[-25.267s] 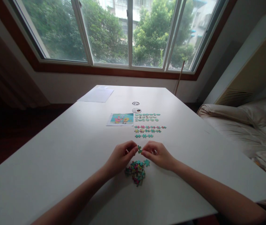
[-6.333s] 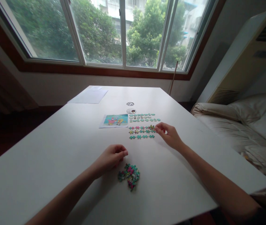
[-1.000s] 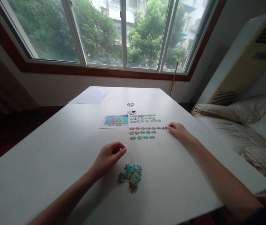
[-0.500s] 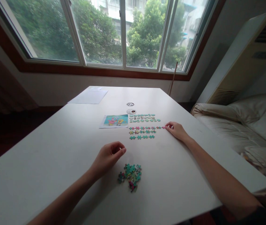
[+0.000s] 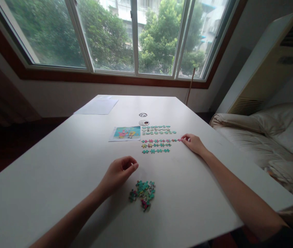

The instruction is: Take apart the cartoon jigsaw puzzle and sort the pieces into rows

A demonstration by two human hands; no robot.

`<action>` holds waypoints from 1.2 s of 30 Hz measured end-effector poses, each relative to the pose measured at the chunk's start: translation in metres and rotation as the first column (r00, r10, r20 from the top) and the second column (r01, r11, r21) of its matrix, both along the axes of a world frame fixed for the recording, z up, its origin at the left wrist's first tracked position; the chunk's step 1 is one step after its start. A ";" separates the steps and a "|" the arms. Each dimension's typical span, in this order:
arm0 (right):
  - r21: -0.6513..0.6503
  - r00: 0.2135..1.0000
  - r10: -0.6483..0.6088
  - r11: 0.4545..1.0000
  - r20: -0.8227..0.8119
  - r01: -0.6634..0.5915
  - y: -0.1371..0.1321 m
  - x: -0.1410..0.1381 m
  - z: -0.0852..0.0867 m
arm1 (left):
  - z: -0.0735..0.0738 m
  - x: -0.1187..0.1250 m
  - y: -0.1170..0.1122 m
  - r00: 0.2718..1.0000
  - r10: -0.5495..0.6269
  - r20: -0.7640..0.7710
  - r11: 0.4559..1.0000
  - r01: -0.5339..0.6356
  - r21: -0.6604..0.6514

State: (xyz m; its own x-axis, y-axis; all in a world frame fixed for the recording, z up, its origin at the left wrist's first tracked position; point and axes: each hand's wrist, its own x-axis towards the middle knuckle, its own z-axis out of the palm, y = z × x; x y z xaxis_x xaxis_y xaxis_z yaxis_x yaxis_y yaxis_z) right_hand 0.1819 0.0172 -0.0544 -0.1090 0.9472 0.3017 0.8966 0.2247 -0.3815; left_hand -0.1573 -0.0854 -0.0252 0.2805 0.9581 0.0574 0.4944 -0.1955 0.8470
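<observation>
The right hand [image 5: 194, 143] touched a pink puzzle piece [image 5: 179, 140] toward the table's [image 5: 64, 165] right edge, pinched or pressed I couldn't tell; the left hand [image 5: 118, 171] curled, its closure unclear. The piece looked light, stiff, best taken by its sides

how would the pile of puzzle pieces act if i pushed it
The pile would probably spread rather than move as one, since its pieces look loose and overlapping. Those pieces likely slide more readily than roll, being flat and knobbed, and the table under them looks smooth. Each is small and thin, so probably light.
</observation>
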 end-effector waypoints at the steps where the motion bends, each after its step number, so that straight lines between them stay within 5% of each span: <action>1: 0.001 1.000 0.000 1.000 0.000 0.000 0.000 0.000 0.000 | 0.000 0.000 0.000 1.000 0.002 0.000 1.000 -0.002 -0.001; 19: 0.021 1.000 -0.015 1.000 -0.011 0.015 -0.003 -0.003 0.005 | -0.001 0.000 0.000 1.000 0.006 -0.016 1.000 -0.006 0.007; 24: 0.072 0.989 0.150 0.986 -0.006 -0.149 -0.022 -0.034 0.024 | -0.001 0.001 0.000 0.994 0.027 -0.109 0.998 -0.022 0.053; 27: -0.003 0.911 0.412 0.911 -0.016 -0.412 -0.049 -0.068 0.036 | 0.000 0.001 0.000 0.983 0.047 -0.176 0.995 -0.031 0.091; 30: -0.131 0.786 0.617 0.778 -0.027 -0.615 -0.080 -0.101 0.046 | 0.001 0.001 -0.001 0.976 0.056 -0.213 0.993 -0.033 0.111; 33: -0.248 0.680 0.730 0.648 -0.066 -0.720 -0.099 -0.119 0.050 | 0.003 0.001 -0.002 0.974 0.058 -0.219 0.992 -0.032 0.122; 36: -0.300 0.654 0.750 0.603 -0.102 -0.739 -0.104 -0.123 0.049 | 0.003 0.001 -0.003 0.973 0.060 -0.224 0.992 -0.033 0.123</action>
State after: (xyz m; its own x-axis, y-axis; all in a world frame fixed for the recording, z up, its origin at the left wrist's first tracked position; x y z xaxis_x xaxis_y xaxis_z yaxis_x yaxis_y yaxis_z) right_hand 0.0592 -0.0868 -0.0057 -0.8204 0.5716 0.0131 0.4825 0.7045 -0.5204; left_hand -0.1559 -0.0881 -0.0227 0.2545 0.9607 0.1107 0.6820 -0.2595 0.6838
